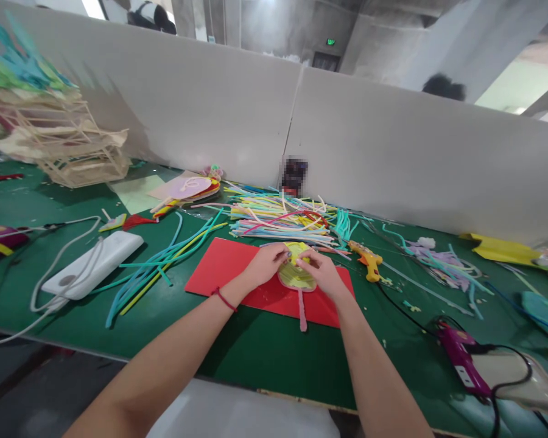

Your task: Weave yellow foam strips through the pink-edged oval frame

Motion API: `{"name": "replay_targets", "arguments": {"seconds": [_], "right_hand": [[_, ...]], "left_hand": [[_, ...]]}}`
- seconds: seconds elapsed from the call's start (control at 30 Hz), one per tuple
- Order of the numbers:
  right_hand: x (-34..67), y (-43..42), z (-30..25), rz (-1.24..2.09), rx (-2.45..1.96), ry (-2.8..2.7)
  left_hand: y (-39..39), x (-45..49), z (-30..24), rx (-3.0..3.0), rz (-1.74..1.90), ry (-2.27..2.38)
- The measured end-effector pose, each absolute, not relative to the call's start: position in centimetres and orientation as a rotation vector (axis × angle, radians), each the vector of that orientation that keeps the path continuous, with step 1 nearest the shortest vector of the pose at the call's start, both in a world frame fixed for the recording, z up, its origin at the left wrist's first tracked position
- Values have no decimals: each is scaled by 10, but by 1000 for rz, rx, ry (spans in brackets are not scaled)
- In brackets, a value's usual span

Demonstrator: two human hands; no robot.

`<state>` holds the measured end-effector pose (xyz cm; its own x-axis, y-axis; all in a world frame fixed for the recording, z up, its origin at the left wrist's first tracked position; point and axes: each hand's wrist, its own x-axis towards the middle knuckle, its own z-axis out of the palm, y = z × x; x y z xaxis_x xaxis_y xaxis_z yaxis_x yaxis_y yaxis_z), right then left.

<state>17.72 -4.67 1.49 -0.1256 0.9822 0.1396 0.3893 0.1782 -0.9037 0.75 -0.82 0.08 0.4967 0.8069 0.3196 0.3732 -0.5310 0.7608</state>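
A small yellow paddle-shaped fan (pixel 296 277) with a pink handle lies on a red mat (pixel 219 267) on the green table. My left hand (pixel 267 263) pinches the fan's upper left edge, fingers closed. My right hand (pixel 322 271) pinches its upper right edge, where a yellow strip runs along the rim. A red string circles my left wrist.
A heap of coloured pipe-cleaner strips (pixel 278 219) lies behind the mat. A yellow glue gun (pixel 368 260) sits right of it, a purple glue gun (pixel 463 359) at the near right. A white power bank (pixel 94 263) with cables lies left. Grey partition boards (pixel 393 152) stand behind.
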Motion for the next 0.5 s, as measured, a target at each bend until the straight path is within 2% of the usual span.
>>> {"name": "replay_targets", "arguments": {"seconds": [0.23, 0.5], "right_hand": [[178, -50, 18, 961, -1299, -1783], [175, -48, 14, 961, -1355, -1680]], "left_hand": [[-5, -6, 9, 2315, 753, 828], [-6, -3, 10, 2201, 777, 942]]}}
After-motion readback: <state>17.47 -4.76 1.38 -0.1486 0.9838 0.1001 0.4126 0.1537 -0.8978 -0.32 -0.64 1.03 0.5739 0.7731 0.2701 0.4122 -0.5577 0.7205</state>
